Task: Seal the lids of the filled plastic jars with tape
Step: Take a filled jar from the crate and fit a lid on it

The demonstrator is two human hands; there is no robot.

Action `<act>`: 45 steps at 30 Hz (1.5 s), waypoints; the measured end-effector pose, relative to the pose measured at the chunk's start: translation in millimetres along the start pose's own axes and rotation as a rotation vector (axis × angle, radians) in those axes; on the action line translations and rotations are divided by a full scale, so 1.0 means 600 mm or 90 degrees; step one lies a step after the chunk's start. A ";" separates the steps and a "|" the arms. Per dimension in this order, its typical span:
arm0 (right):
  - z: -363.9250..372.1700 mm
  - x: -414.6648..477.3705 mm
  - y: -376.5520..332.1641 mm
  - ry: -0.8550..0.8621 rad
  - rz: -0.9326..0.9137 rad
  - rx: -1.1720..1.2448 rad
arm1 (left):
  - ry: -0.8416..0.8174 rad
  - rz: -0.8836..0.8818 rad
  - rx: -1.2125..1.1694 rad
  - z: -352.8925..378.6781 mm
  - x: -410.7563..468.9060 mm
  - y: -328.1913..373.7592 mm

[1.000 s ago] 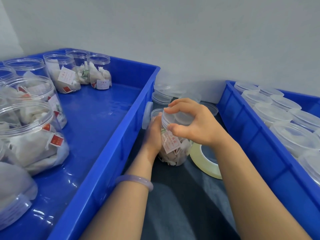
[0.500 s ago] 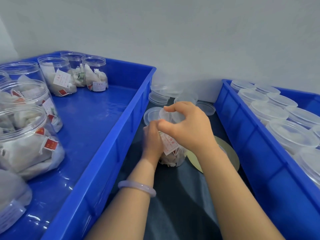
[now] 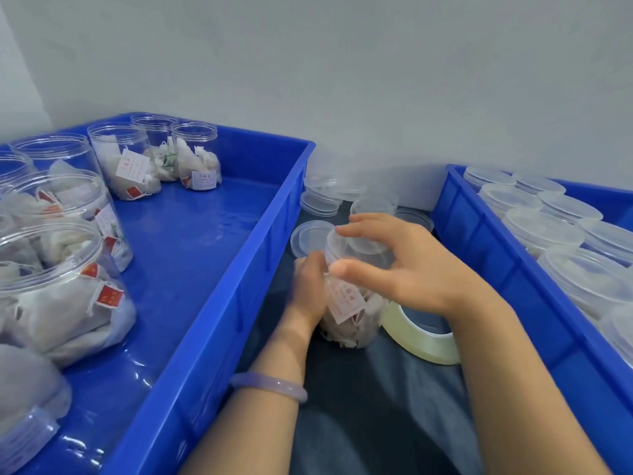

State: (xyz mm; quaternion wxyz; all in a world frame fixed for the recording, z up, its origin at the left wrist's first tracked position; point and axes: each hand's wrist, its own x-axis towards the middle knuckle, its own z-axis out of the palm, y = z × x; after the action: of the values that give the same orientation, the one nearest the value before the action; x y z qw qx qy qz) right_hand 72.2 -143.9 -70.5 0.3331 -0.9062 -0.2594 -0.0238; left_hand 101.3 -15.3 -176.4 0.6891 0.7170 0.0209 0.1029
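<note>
Currently gripping clear plastic jar (image 3: 346, 303), packed with white sachets and paper tags, by its side with left hand (image 3: 308, 286), fingers wrapped round the wall; standing upright on dark grey cloth (image 3: 376, 406), between both hands. Clasping translucent round lid (image 3: 356, 245) on jar top with right hand (image 3: 404, 265), thumb at near edge, fingers curled over far edge; motion blur here, so cannot tell if lid fully seated. Wearing pale lilac bangle (image 3: 270, 385) on left wrist. Just under right wrist, right beside jar base: pale yellowish roll of clear tape (image 3: 421, 334), leaning on its edge, free of both hands; cannot tell if touching jar. Just beyond left fingertips: loose clear lid (image 3: 310, 234) lying flat on cloth. Further past both hands: short stack of same lids (image 3: 320, 202) close to grey wall (image 3: 376, 97). Left of left hand: big blue plastic tray (image 3: 219, 303), holding open-topped filled jars (image 3: 195, 156), some near, some at far corner. Right of right hand: second blue plastic tray (image 3: 479, 252), holding rows of lidded jars (image 3: 544, 231)
</note>
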 end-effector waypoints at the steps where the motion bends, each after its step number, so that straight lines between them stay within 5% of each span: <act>1: 0.010 0.003 -0.008 0.016 0.025 -0.055 | 0.015 0.031 -0.014 0.002 -0.001 0.001; 4: 0.048 0.012 -0.027 0.105 0.029 -0.265 | -0.082 0.082 -0.273 0.002 -0.003 0.008; 6: 0.049 0.012 -0.025 0.100 -0.003 -0.271 | -0.131 0.083 -0.350 -0.003 -0.002 0.010; 11: 0.015 0.012 -0.005 -0.029 -0.077 -0.041 | -0.093 0.047 -0.348 0.006 0.000 0.017; 15: -0.001 0.006 0.003 -0.008 -0.122 0.214 | -0.204 0.056 -0.392 0.000 -0.009 0.030; 20: 0.014 0.006 -0.002 0.021 -0.097 -0.069 | -0.092 0.080 -0.341 0.007 -0.012 0.033; 27: 0.031 -0.003 -0.007 0.045 -0.079 -0.145 | -0.028 0.052 -0.322 0.014 -0.006 0.010; 30: 0.057 -0.005 -0.021 0.168 0.035 -0.222 | -0.034 0.005 -0.356 0.016 -0.008 0.009; 33: 0.084 -0.001 -0.042 0.187 0.134 -0.344 | 0.022 0.022 -0.218 0.015 -0.019 0.008; 36: 0.042 -0.006 -0.040 0.025 0.121 -0.273 | -0.001 0.014 -0.193 0.009 -0.023 0.015; 38: -0.008 -0.015 -0.032 -0.102 0.137 -0.190 | -0.053 -0.023 -0.322 0.009 -0.022 0.028; 42: 0.008 -0.024 -0.039 0.072 0.229 -0.167 | 0.001 -0.014 -0.352 0.014 -0.023 0.032; 45: 0.056 -0.040 -0.044 0.099 0.152 -0.209 | 0.065 0.007 -0.214 0.015 -0.016 0.015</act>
State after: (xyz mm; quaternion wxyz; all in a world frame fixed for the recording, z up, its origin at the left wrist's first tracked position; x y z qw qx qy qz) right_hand 34.3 -117.1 -86.1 0.2002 -0.9680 -0.1167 -0.0957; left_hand 92.7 -26.5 -168.9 0.7966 0.5858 0.0342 0.1452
